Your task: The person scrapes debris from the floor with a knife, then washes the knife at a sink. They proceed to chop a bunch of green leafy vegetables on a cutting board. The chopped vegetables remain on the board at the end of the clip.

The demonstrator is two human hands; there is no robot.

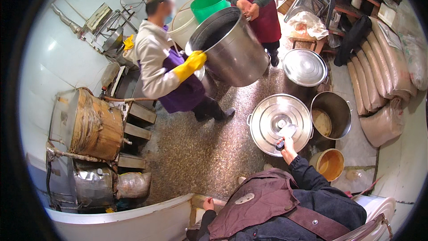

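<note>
My right hand (288, 150) is closed around the dark handle of a scraper with a pale, wide blade (287, 130). The blade lies over the round metal lid (264, 120) of a large pot; whether it touches the lid I cannot tell. My left hand (208, 204) is low in the view, near the rim of a white tub (133, 217), its fingers curled with nothing visible in them. Right of the lidded pot stands an open metal pot (347, 124) with pale matter at its bottom. Below that is a small bucket (340, 160) with an orange-brown inside.
A person in yellow gloves (192, 63) holds a large tilted metal pot (237, 53). Another person in a red apron (240, 3) stands behind it. Another lidded pot (304, 67), stacked full sacks (378, 63) and shelves stand right; a wood-clad vessel (97, 124) stands left.
</note>
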